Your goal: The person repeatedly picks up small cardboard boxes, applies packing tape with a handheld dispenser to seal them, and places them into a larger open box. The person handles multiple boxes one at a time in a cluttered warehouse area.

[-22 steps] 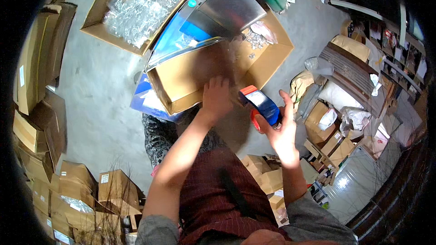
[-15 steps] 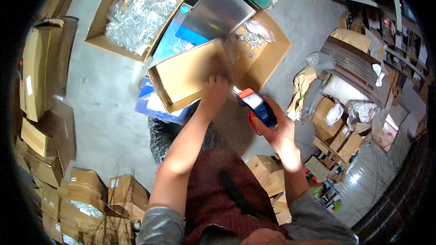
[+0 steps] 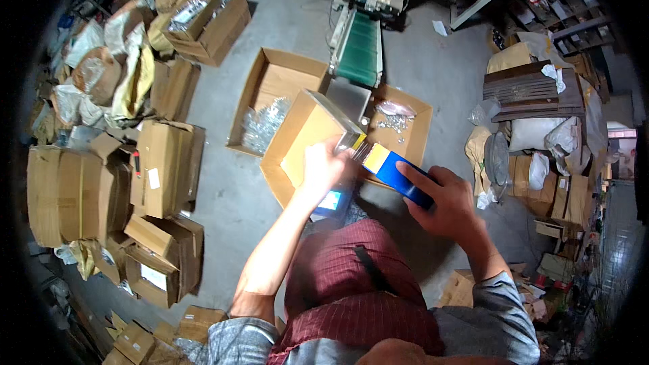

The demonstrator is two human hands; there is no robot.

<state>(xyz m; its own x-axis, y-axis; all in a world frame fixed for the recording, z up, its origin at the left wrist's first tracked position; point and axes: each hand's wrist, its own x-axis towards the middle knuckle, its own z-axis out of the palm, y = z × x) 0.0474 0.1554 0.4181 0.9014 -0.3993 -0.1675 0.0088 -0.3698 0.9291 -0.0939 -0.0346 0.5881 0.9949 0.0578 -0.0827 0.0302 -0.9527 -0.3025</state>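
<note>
A shallow cardboard box (image 3: 292, 152) is tilted in front of me with its bare inside showing. My left hand (image 3: 323, 167) grips its near right edge, fingers bent over the side wall. In my right hand (image 3: 446, 204) is a blue tape dispenser (image 3: 400, 177), with the fingers wrapped round its body. Its orange-yellow front end points at the box's corner, close by my left fingertips. Whether it touches the cardboard is hard to make out. Below the box shows part of a blue device with a lit screen (image 3: 329, 201).
An open carton (image 3: 247, 98) with clear plastic packets stands behind the box, and another carton (image 3: 420, 122) with small metallic pieces is to its right. Beyond is a machine with a green conveyor belt (image 3: 358, 47). Stacked cartons (image 3: 165, 169) and sacks line the left; bundled cardboard (image 3: 534, 94) lies right.
The view has swung, showing more of the room's left side. The tape dispenser has turned and come up to the box's corner. My left hand stays on the box, which is now tilted differently.
</note>
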